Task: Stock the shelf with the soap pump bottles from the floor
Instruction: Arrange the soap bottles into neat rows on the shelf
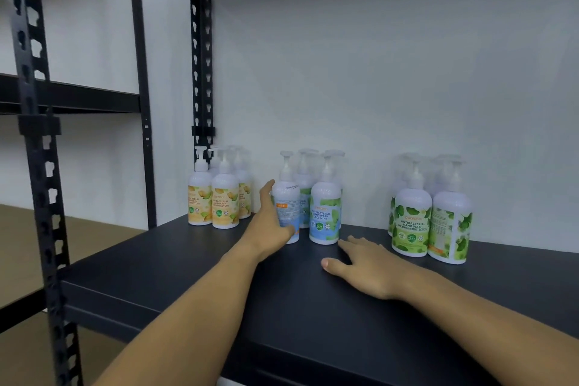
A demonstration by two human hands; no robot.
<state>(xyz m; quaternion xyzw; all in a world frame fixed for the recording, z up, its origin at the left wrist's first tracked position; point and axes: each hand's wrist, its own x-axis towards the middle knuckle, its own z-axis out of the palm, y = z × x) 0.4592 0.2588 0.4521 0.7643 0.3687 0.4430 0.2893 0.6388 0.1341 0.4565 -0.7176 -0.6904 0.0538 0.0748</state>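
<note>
Curling round a blue-label pump bottle [285, 207], the left hand [269, 222] is gripping it from the left, thumb at its foot, the bottle standing upright on the dark shelf [194, 266]. The right hand [363, 266] is lying flat on the shelf, fingers spread, pointing to 11 o'clock, just short of a Cool Mint bottle [325, 213]. Yellow-label bottles [224, 200] are standing at 9 o'clock of the grip, green-label bottles [412, 222] at 3 o'clock. Rear bottles are showing only blurred pump heads.
</note>
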